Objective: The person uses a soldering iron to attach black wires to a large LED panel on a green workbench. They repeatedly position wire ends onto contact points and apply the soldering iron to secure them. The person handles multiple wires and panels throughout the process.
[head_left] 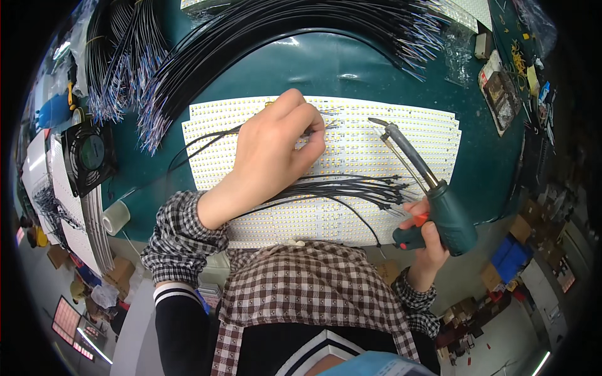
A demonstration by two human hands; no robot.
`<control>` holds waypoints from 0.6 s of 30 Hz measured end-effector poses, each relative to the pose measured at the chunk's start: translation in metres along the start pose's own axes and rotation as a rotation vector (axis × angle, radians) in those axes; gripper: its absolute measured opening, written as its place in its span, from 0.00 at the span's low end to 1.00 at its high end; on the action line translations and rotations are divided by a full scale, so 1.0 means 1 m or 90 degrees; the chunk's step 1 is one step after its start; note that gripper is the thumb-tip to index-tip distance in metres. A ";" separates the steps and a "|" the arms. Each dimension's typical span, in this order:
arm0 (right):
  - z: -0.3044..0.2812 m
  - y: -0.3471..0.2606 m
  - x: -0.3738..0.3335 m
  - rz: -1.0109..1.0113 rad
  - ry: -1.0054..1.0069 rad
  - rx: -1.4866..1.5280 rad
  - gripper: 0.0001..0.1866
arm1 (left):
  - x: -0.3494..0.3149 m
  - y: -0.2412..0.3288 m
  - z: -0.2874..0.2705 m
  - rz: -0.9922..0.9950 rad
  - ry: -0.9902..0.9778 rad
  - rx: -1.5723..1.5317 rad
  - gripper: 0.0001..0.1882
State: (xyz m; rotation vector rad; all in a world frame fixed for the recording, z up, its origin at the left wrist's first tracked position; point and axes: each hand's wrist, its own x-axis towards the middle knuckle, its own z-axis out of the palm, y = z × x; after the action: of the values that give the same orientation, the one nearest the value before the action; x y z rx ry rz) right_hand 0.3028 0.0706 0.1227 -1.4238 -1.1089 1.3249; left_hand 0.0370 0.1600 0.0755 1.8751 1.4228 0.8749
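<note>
My left hand [276, 147] is closed over a stack of white LED boards [407, 153], its thumb and forefinger pinched together. Two black cables [210, 136] run into it from the left, and thin wire ends poke out to its right, close to the board's middle. In my right hand [431, 249] is a dark green soldering gun [453, 219] with a red trigger. Its tip [376, 121] points up and left over the boards, apart from the wires. A bundle of black cables [338, 188] with stripped ends lies across the boards, nearest me.
A thick bundle of black cables [251, 44] arcs across the far side of the green table [351, 69]. At the left stand a black fan [89, 153] and a white roll [116, 217]. A grimy tray [500, 94] sits far right, near scattered small parts.
</note>
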 end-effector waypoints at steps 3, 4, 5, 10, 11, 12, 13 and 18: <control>0.001 -0.002 0.000 0.023 -0.014 0.004 0.23 | 0.002 -0.003 -0.001 -0.010 -0.003 -0.012 0.07; 0.002 -0.003 0.000 0.032 -0.016 -0.005 0.23 | 0.002 -0.004 -0.001 -0.016 -0.006 -0.017 0.07; 0.004 -0.004 0.000 0.042 -0.018 -0.014 0.23 | 0.003 -0.005 0.000 -0.023 -0.009 -0.023 0.07; 0.005 -0.005 -0.002 0.056 -0.031 0.028 0.12 | 0.004 -0.003 -0.003 -0.053 -0.023 -0.050 0.06; 0.005 -0.004 -0.004 0.059 -0.030 0.026 0.12 | 0.004 -0.003 -0.003 -0.053 -0.027 -0.049 0.06; 0.005 -0.002 -0.005 0.063 -0.029 0.023 0.13 | 0.003 -0.004 -0.002 -0.050 -0.023 -0.051 0.06; 0.006 -0.001 -0.006 0.065 -0.031 0.020 0.14 | 0.003 -0.005 -0.001 -0.046 -0.019 -0.053 0.07; 0.001 0.007 -0.005 0.019 -0.087 -0.036 0.19 | 0.003 -0.005 -0.002 -0.051 -0.022 -0.042 0.07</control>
State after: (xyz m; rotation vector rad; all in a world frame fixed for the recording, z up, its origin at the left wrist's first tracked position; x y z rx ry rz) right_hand 0.3021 0.0638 0.1174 -1.4127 -1.2279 1.4407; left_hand 0.0330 0.1639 0.0736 1.7639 1.4197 0.8365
